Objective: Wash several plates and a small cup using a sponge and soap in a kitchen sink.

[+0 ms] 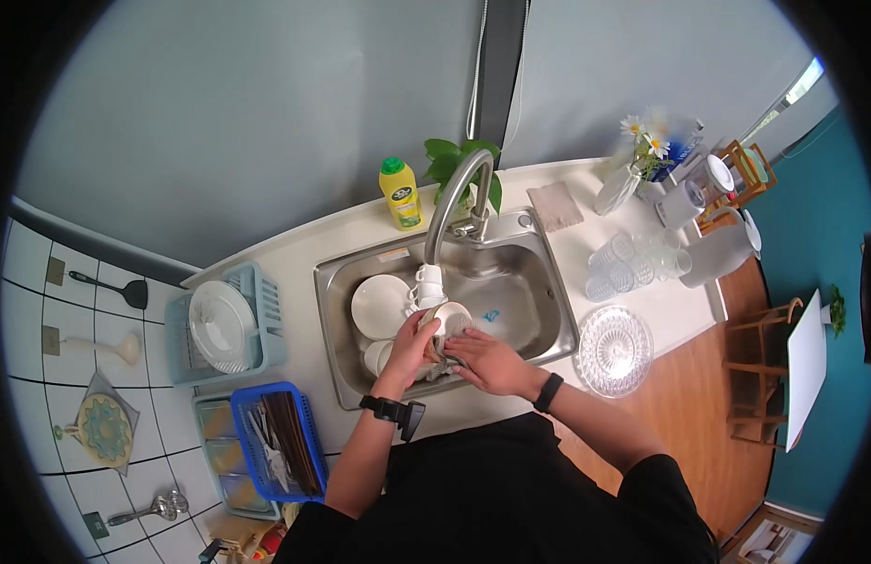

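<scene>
Over the near side of the steel sink [446, 248], my left hand [409, 347] grips a light-coloured bowl [449, 314] by its side. My right hand [490, 361] presses a greyish cloth [440, 358] against the bowl; the fingers partly hide both. Just beyond the bowl, white cups [428, 283] with handles stand below the spout of the curved faucet [449, 197]. A white plate [381, 307] lies in the left part of the basin. More white dishes [377, 357] sit near my left hand, partly covered by it.
Left of the sink are a dish rack [270, 310] with white plates [223, 326] and a blue basket [242, 430] of chopsticks and cutlery. A yellow cleaner bottle [402, 196] stands behind. To the right are drinking glasses [612, 271], a glass plate [616, 351] and a grey pitcher [721, 250].
</scene>
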